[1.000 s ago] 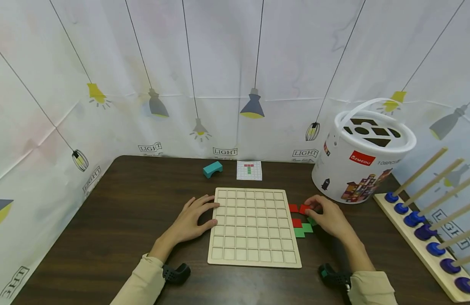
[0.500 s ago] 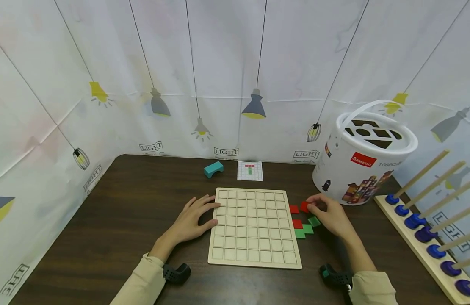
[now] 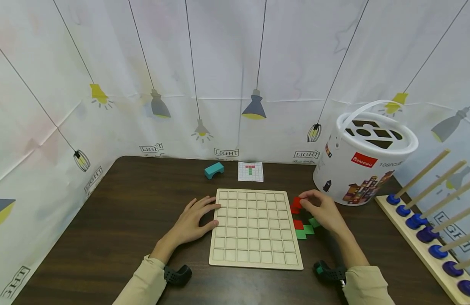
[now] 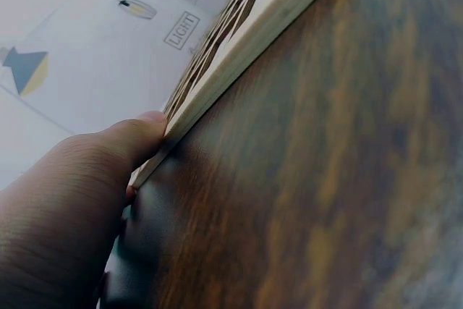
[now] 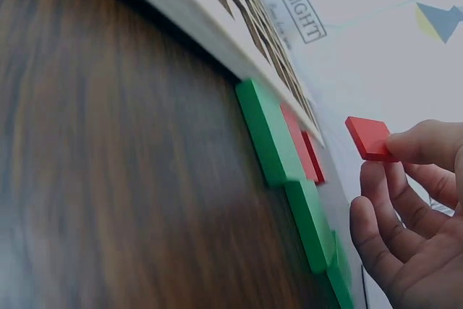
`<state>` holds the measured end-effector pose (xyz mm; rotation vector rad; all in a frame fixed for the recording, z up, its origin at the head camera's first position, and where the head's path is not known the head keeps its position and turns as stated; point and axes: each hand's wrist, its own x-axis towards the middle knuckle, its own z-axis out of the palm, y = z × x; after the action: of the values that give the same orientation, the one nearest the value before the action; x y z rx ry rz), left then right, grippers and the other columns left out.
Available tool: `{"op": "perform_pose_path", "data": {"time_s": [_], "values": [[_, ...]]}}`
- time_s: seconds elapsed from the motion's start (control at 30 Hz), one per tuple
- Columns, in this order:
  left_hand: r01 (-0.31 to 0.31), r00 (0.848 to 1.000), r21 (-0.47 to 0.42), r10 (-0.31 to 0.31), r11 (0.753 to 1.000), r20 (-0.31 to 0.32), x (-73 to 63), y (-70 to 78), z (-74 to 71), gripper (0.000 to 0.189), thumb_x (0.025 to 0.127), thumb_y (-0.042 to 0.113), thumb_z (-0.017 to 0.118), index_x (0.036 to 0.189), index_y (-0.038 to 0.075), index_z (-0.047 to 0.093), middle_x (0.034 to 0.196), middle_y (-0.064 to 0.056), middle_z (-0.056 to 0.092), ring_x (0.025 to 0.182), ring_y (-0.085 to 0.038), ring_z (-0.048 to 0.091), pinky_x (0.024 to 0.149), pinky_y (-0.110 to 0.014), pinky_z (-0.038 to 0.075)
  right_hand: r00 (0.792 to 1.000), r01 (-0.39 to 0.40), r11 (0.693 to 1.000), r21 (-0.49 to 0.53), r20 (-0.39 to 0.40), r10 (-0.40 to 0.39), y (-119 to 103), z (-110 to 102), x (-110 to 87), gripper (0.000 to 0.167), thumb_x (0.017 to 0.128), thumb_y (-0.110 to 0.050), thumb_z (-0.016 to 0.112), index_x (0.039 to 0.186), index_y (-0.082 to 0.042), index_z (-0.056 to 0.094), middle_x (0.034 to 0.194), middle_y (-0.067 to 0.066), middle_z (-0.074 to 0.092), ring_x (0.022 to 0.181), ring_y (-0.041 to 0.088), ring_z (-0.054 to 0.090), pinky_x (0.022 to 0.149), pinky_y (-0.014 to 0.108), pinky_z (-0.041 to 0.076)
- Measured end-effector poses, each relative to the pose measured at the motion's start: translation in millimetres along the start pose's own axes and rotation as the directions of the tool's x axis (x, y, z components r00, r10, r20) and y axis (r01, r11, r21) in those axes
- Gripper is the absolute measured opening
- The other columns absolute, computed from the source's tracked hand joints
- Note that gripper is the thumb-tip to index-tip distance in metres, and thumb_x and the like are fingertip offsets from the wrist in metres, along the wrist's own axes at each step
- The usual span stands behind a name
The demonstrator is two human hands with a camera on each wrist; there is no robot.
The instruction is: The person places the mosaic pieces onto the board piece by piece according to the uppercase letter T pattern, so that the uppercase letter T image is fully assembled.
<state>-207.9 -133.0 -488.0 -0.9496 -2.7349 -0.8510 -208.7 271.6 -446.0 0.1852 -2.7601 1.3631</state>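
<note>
A pale wooden grid board (image 3: 256,228) lies flat on the dark table. My left hand (image 3: 193,221) rests against its left edge, thumb and fingertips touching the rim, as the left wrist view also shows. Between thumb and fingers my right hand (image 3: 323,208) pinches a red square tile (image 5: 369,138), raised above the table just off the board's right edge. Below it lies another red tile (image 3: 294,210). Nearer to me are a red tile (image 3: 298,224) and several green tiles (image 3: 308,229), lying beside the board.
Behind the board lie a small printed grid card (image 3: 250,172) with a red and green T pattern and a teal arch block (image 3: 214,170). A white bucket (image 3: 362,165) stands at the back right. Along the right side lies a wooden rack (image 3: 421,243) with pegs and blue rings.
My right hand has picked up the red tile from the table and moved it left, toward the board. The left hand has stayed at the board's left edge.
</note>
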Motion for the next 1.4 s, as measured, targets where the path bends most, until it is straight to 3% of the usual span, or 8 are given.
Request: {"op": "perform_pose_path", "data": {"time_s": [0.43,0.6,0.73,1.27,1.4], "values": [[0.017,1.000,0.012,-0.017,1.000,0.012,0.0,-0.9,0.9,0.050,0.093,0.047,0.055,0.138,0.024,0.051,0.150,-0.005,0.039,0.142,-0.027,0.030,0.116,-0.058,0.016,0.999,-0.016,0.998,0.065,0.046,0.013,-13.3,18.6,10.6,0.024,0.094,-0.023,0.059,0.112,-0.008,0.063,0.111,0.015,0.063,0.090,0.018,0.061,0.072,0.022,0.053],[0.012,1.000,0.010,-0.012,1.000,0.004,-0.6,-2.1,1.4,0.050,0.093,0.046,0.055,0.138,0.023,0.051,0.150,-0.006,0.039,0.142,-0.028,0.031,0.115,-0.059,0.016,0.998,-0.017,0.996,0.090,0.067,0.011,-18.4,25.1,15.8,0.023,0.094,-0.023,0.060,0.112,-0.011,0.064,0.113,0.012,0.064,0.093,0.021,0.063,0.076,0.027,0.056],[0.008,1.000,0.006,-0.008,1.000,0.002,-0.9,-2.2,2.1,0.050,0.093,0.046,0.055,0.138,0.023,0.050,0.150,-0.006,0.039,0.142,-0.028,0.031,0.116,-0.059,0.016,0.997,0.003,0.994,0.112,0.078,-0.012,-22.6,30.0,19.4,0.020,0.093,-0.022,0.061,0.110,-0.013,0.065,0.111,0.011,0.065,0.091,0.024,0.063,0.078,0.033,0.055],[0.012,1.000,0.015,-0.012,1.000,0.000,-1.5,-3.1,3.4,0.050,0.093,0.045,0.056,0.138,0.024,0.050,0.149,-0.005,0.040,0.142,-0.027,0.031,0.115,-0.058,0.017,0.992,0.018,0.987,0.161,0.122,-0.038,-38.9,50.7,32.4,0.020,0.094,-0.016,0.060,0.110,-0.005,0.063,0.107,0.017,0.064,0.091,0.031,0.062,0.075,0.033,0.049],[0.010,1.000,0.016,-0.010,1.000,-0.007,-1.2,-2.8,2.2,0.050,0.093,0.045,0.056,0.137,0.024,0.051,0.149,-0.005,0.041,0.142,-0.027,0.032,0.116,-0.058,0.017,0.991,0.023,0.986,0.163,0.127,-0.044,-45.3,53.9,35.5,0.019,0.093,-0.019,0.061,0.109,-0.008,0.063,0.106,0.014,0.065,0.088,0.028,0.062,0.073,0.033,0.050]]}}
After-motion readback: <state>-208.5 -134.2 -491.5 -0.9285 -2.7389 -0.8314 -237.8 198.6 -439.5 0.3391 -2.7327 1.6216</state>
